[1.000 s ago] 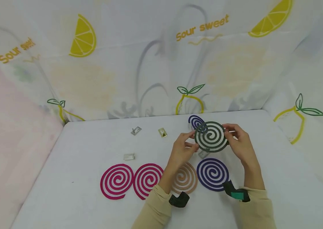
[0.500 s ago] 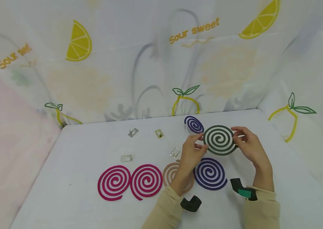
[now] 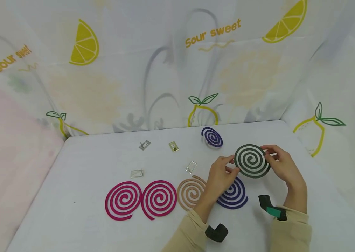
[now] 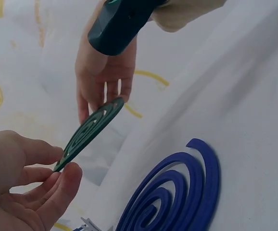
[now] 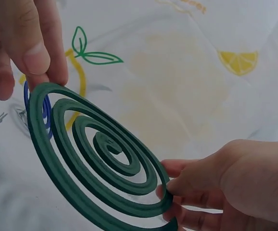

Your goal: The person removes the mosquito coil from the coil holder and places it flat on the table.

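Observation:
Both hands hold a dark green mosquito coil (image 3: 251,159) raised over the right side of the table, its face toward the head camera. My left hand (image 3: 223,176) pinches its left edge between thumb and fingers. On the opposite edge, my right hand (image 3: 285,167) grips it with thumb and fingertips. In the right wrist view the green coil (image 5: 114,148) appears whole save for its lower end. Below it lies a flat blue coil (image 4: 213,178), partly covered by my left hand in the head view. Behind, a second blue coil (image 3: 213,137) sits tilted on a metal stand (image 5: 21,114).
A tan coil (image 3: 193,193) and two pink coils, one at far left (image 3: 125,198) and one beside it (image 3: 160,198), line up along the front. Several small metal stands, such as a gold one (image 3: 173,146) and a silver one (image 3: 191,167), lie behind them. A printed cloth (image 3: 127,70) hangs at the back.
Both hands have carried the green coil to the right and slightly nearer. It overlapped the rear blue coil at first and now stands apart from it. The head view has turned slightly.

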A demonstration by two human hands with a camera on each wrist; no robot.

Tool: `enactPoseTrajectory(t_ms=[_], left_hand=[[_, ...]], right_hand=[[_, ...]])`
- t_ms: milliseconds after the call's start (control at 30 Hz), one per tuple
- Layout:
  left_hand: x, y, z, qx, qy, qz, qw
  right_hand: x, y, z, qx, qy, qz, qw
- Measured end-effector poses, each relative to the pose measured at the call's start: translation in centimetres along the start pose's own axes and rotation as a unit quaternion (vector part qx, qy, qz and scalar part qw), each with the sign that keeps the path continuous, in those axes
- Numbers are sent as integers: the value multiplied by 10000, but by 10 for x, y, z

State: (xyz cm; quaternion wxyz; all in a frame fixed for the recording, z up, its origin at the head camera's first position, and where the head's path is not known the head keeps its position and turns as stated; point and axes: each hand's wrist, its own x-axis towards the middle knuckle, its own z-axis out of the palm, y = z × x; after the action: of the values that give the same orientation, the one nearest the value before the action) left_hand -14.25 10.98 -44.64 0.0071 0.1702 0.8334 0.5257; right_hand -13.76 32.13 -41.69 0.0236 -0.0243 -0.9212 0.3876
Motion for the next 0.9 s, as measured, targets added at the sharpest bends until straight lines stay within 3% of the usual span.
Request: enactPoseTrajectory(t_ms=[167,400,667,900], left_hand=[[-6,2,6,371,-213,-77,9991],[-11,3,12,721,-571,-387,9950],[-13,-2,17,1134,-607,-141,9916],[-13,-5,21,771,-1160,-224,9900]], right_hand=[[-3,12,-5,-114,-229,26,9997],[-4,19,-8,-64,-670,420,9968],[-5,26,-7,-95,-982,432,9942],[-4,33,-4,-107,-1276,687,9894]])
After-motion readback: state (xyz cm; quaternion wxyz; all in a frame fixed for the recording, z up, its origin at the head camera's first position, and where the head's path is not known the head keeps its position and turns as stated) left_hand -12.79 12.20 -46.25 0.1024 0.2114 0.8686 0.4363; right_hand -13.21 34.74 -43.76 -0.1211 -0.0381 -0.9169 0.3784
